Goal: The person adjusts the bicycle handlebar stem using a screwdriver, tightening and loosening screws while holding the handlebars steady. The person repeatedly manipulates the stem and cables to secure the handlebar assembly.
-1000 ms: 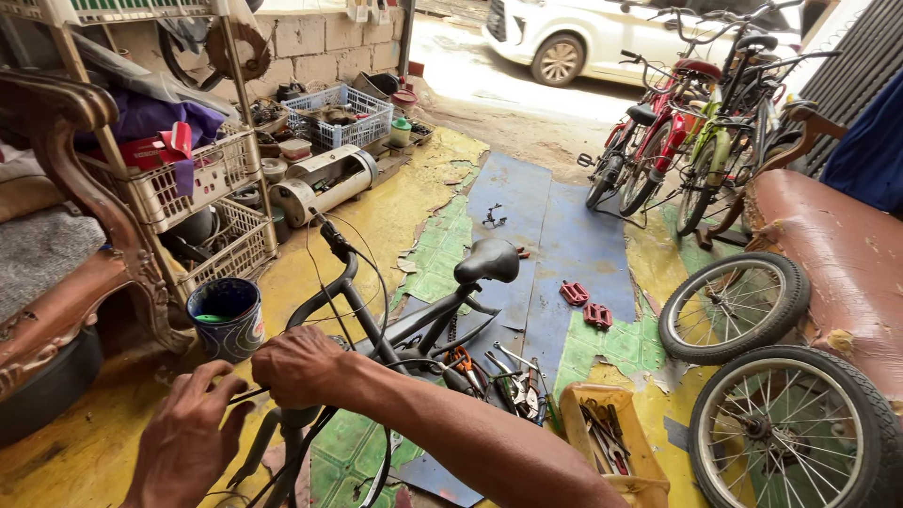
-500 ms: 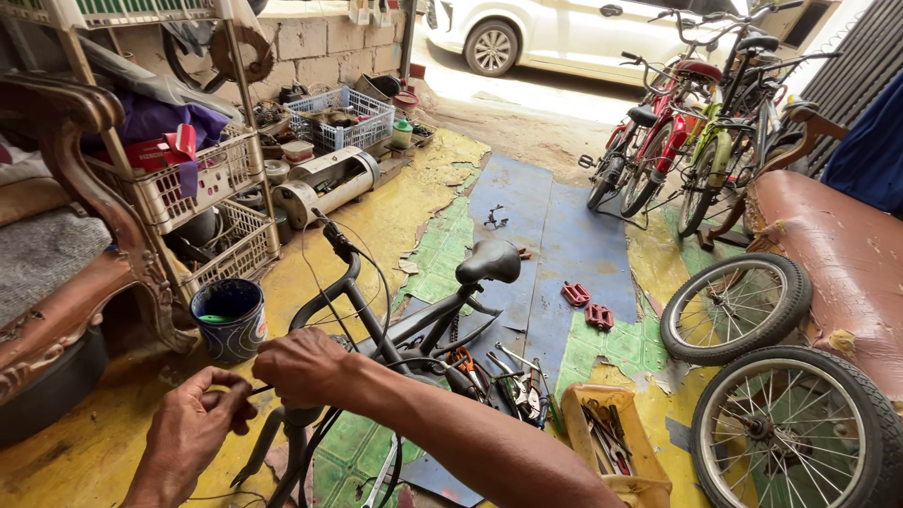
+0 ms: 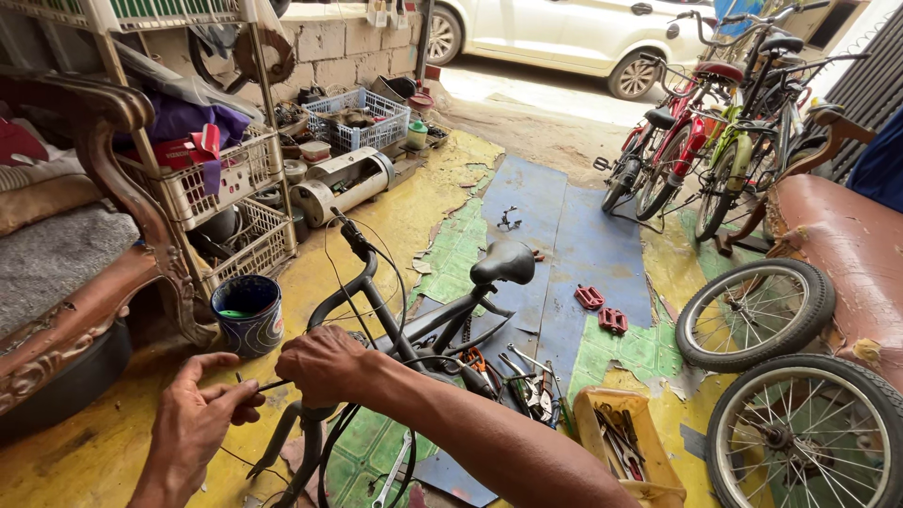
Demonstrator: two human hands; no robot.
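- Floor (image 3: 414, 212): painted yellow, with worn green and blue mats across the middle; all the work items lie on it.
- White car (image 3: 564, 33): parked at the top of the view, beyond the floor edge.
- Parked bicycles (image 3: 705, 141): a red one and a green one stand upright together at upper right, well apart from the hands.
- Wooden sofa (image 3: 75, 245): carved frame at left, beside a wire shelf rack (image 3: 221, 183) loaded with clutter.
- Loose wheels (image 3: 752, 315): two spoked wheels with tyres lie at right, one partly over the other, against a brown seat.
- Black bicycle frame (image 3: 404, 325): lies tilted on the floor directly ahead of the person, saddle (image 3: 503, 263) pointing away, handlebar end raised toward the rack.
- Right hand (image 3: 324, 367): closed around the near part of the black frame, fingers curled down over the tube.
- Left hand (image 3: 193, 423): just beside the right hand, not touching it; thumb and fingertips pinched on a thin black cable (image 3: 273, 385) that runs to the right hand.
- Paint can (image 3: 247, 315): dark, open-topped, stands upright near the left hand, beside the sofa leg.
- Yellow tray (image 3: 625, 452): holds small tools, lower right of the frame.
- Hand tools (image 3: 527, 386): pliers and wrenches scattered between frame and tray.
- Red pedals (image 3: 602, 310): a pair lying on the blue mat.
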